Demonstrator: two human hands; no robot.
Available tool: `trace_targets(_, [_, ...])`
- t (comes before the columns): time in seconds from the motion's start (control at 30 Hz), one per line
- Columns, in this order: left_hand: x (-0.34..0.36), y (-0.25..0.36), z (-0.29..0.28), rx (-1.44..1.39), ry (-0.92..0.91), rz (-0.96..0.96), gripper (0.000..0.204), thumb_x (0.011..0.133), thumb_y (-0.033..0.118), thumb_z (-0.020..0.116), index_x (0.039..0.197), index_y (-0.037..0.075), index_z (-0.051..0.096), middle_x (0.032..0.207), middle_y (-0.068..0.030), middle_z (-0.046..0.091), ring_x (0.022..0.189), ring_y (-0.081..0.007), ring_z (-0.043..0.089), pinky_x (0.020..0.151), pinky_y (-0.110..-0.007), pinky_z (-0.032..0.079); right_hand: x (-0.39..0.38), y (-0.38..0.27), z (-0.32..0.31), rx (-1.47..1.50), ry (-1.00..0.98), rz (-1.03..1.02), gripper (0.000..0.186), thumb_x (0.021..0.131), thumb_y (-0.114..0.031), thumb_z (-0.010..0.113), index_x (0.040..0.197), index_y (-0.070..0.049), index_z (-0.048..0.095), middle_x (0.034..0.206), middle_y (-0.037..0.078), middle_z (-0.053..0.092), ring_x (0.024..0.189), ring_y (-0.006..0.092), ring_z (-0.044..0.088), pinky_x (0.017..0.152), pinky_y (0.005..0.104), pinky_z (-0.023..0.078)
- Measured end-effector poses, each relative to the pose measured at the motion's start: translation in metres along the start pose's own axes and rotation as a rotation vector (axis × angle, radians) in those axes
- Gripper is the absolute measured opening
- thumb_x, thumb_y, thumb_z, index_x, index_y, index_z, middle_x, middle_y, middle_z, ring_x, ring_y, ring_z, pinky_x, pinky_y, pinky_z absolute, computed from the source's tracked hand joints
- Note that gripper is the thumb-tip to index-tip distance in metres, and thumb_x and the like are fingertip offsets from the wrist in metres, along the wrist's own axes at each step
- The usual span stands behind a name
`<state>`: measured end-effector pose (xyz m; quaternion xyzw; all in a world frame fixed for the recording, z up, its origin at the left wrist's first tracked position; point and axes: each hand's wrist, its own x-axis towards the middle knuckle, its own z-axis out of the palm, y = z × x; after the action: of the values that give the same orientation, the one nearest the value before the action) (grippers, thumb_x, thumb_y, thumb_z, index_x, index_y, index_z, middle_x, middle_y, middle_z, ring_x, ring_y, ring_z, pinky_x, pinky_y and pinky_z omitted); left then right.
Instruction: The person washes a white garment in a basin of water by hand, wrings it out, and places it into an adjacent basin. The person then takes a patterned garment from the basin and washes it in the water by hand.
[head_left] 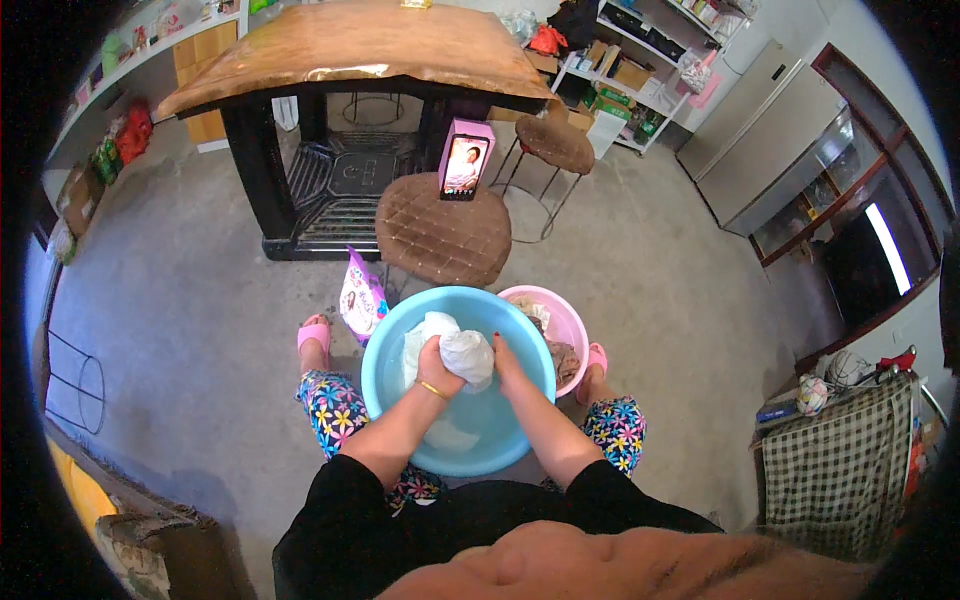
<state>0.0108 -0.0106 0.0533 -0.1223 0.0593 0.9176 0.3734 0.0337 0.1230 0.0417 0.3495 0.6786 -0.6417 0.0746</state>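
A light blue basin (377, 380) of water sits low between my legs. My left hand (438, 372) grips a bunched white wet cloth (465, 352), and my right hand (504, 362) holds it from the other side, its fingers partly hidden. More of the white cloth hangs into the water on the left. Just right of the blue basin, a pink basin (570, 330) holds brownish clothes (560, 365). A purple and white plastic bag (362, 298) stands to the left of the blue basin.
A brown padded stool (440, 235) ahead carries a propped phone (463, 163). Behind are a black-framed table with a tan cover (350, 40), a second stool (555, 145) and shelves (655, 85). A refrigerator (730, 150) is back right, a checked cloth-covered object (830, 465) near right.
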Motion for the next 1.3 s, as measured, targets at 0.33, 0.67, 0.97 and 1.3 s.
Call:
trace_targets(0.33, [0.018, -0.004, -0.026, 0.129, 0.2, 0.029, 0.031, 0.077, 0.023, 0.044, 0.102, 0.006, 0.052, 0.1, -0.0101, 0.057, 0.095, -0.0275, 0.053, 0.087, -0.04, 0.04, 0.016, 0.011, 0.0, 0.701, -0.353, 0.275, 0.035, 0.086, -0.033, 0.038, 0.109, -0.01, 0.051, 0.11, 0.009, 0.054, 0.101, 0.0254, 0.052, 0.085, 0.0445, 0.042])
trace_targets(0.67, [0.021, 0.004, -0.047, 0.225, 0.452, 0.219, 0.038, 0.075, 0.019, 0.051, 0.111, 0.005, 0.046, 0.104, -0.0104, 0.054, 0.095, -0.0284, 0.052, 0.085, -0.04, 0.04, 0.054, 0.058, 0.022, -0.524, 0.296, -0.359, 0.039, 0.079, -0.026, 0.051, 0.105, 0.002, 0.051, 0.099, 0.023, 0.056, 0.092, 0.036, 0.055, 0.081, 0.0415, 0.041])
trace_targets(0.97, [0.043, -0.002, -0.069, 0.27, 0.309, 0.31, 0.044, 0.075, 0.028, 0.046, 0.114, 0.007, 0.044, 0.108, -0.0124, 0.052, 0.099, -0.0327, 0.05, 0.09, -0.048, 0.036, 0.115, 0.07, -0.001, 0.238, -0.113, -0.065, 0.04, 0.069, -0.017, 0.055, 0.104, 0.003, 0.052, 0.093, 0.021, 0.058, 0.082, 0.0321, 0.057, 0.072, 0.0415, 0.043])
trace_targets(1.3, [-0.031, -0.023, -0.011, 0.366, 0.478, 0.063, 0.046, 0.077, 0.036, 0.038, 0.116, 0.012, 0.046, 0.119, -0.0099, 0.048, 0.108, -0.0327, 0.046, 0.091, -0.058, 0.027, -0.062, 0.0, 0.018, -0.271, 0.021, -0.828, 0.021, 0.07, -0.012, 0.06, 0.087, -0.006, 0.047, 0.077, 0.015, 0.055, 0.072, 0.0306, 0.056, 0.066, 0.0359, 0.044])
